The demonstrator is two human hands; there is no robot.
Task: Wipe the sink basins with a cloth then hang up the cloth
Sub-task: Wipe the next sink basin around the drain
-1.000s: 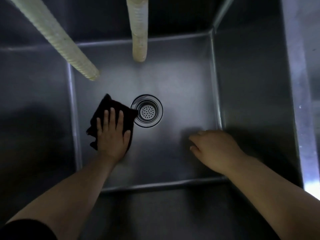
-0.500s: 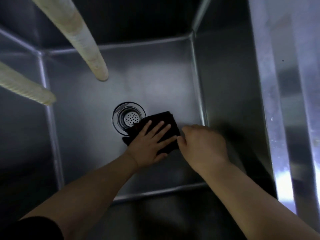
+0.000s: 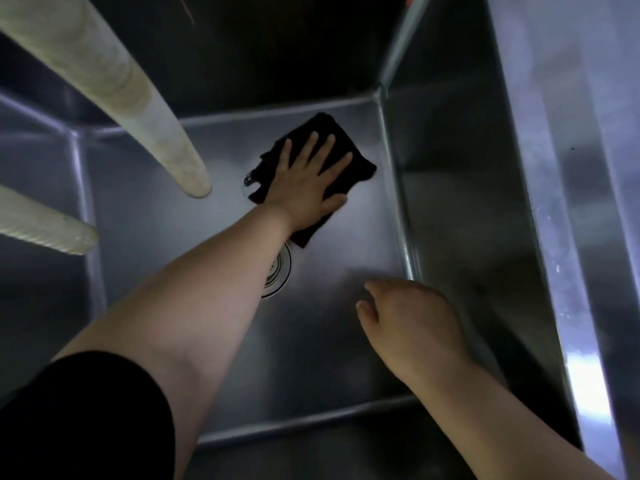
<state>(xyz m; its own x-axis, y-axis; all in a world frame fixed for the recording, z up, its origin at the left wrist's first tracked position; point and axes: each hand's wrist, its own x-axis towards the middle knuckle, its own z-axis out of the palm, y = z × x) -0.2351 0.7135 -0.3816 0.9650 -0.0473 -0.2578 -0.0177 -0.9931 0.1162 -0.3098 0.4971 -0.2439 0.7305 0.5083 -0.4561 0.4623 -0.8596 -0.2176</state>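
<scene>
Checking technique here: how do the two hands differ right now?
The left hand lies flat, fingers spread, pressing the black cloth on the basin floor; the right hand holds nothing, fingers loosely curled. The left reaches toward the back wall; the right stays nearer. Both are inside the basin.

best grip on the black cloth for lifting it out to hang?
Likely the far-right corner of the black cloth, pinched from above. The cloth lies flat on the basin floor under the left hand, whose fingers are spread across the middle; that corner sticks out bare beyond the fingertips. The right hand hovers, holding nothing, and could come in from the right wall's side.
</scene>
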